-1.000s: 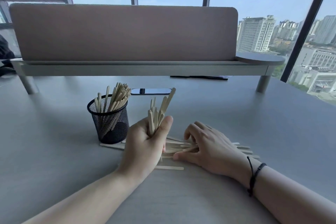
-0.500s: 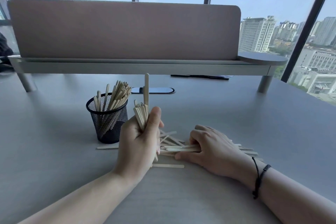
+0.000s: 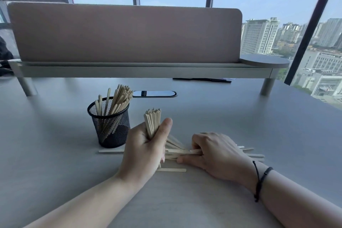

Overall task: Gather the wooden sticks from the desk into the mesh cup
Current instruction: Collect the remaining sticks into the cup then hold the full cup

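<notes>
Now my left hand (image 3: 146,152) is clenched around a bundle of wooden sticks (image 3: 152,122), thumb pressed along its right side, the bundle standing nearly upright just right of the mesh cup (image 3: 111,126). Half a second ago one long stick poked well above the others; now the tops sit level, so I judge the bundle has been squared up and is ready to drop in as one. A second ago the same bundle fanned out to the right, so the tidying has gone on over this whole stretch.

My right hand (image 3: 212,152) lies over the loose pile of sticks (image 3: 248,154) on the desk (image 3: 240,116), fingers curled and pinching a few stick ends against the thumb; it has barely shifted from before. How many it actually holds I cannot tell.

Further out, the mesh cup stands upright, already holding a good many sticks leaning toward its right rim. One stray stick (image 3: 111,151) lies flat just in front of the cup's base, another (image 3: 171,170) lies alone nearer me, under my left hand.

I judge the task past halfway: cup partly filled, one handful in the air, one pile and two strays left. The next move calls for carrying the bundle left over the rim; the leaning sticks crowd that side, so entry could snag.
</notes>
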### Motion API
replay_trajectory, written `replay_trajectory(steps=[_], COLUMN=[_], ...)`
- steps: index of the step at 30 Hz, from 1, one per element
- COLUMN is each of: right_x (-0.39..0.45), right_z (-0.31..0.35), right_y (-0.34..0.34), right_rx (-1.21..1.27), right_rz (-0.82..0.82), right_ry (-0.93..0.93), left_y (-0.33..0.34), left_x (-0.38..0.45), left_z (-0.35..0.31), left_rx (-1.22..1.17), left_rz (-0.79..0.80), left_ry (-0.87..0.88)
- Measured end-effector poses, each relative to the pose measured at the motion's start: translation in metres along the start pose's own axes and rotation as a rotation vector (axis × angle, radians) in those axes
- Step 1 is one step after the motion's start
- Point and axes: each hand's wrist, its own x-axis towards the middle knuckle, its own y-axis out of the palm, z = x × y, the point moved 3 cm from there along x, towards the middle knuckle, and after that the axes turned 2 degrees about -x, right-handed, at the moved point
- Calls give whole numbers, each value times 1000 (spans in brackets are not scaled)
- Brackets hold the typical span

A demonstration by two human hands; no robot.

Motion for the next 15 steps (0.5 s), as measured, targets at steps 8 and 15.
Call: replay_trajectory(steps=[8, 15], right_x=[-2, 1], right_z=[7, 11], right_y=[-2, -9], right_rx=[-85, -44], right_rz=[-19, -16], right_ry=[-120, -106], left_y=[1, -2], left_x=[-1, -1], left_z=[-2, -4], left_rx=[61, 34], left_rz=[18, -2], left_ry=[-21, -38])
